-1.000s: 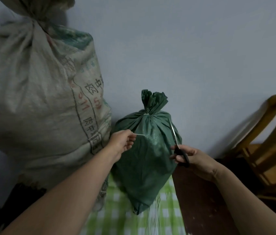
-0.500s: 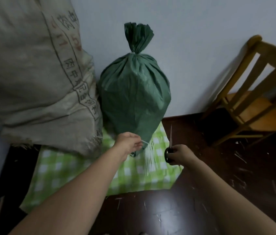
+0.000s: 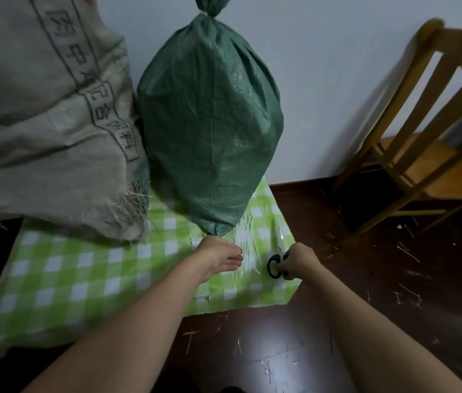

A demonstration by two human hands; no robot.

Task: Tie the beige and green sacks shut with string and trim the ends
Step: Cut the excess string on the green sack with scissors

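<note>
The beige sack (image 3: 39,123) and the green sack (image 3: 210,123) stand pressed side by side against the wall (image 3: 323,66), with no gap visible between them. In front, the checked cloth (image 3: 68,279) lies flat and open on its left part. Below the green sack the 2 hands crowd it: the left hand (image 3: 218,258) low over the cloth, the right hand (image 3: 299,263) gripping scissors (image 3: 276,265) whose blades point toward the wall. Rightward, dark floor (image 3: 365,279) strewn with string scraps (image 3: 407,252) lies open up to the wooden chair (image 3: 422,137).
</note>
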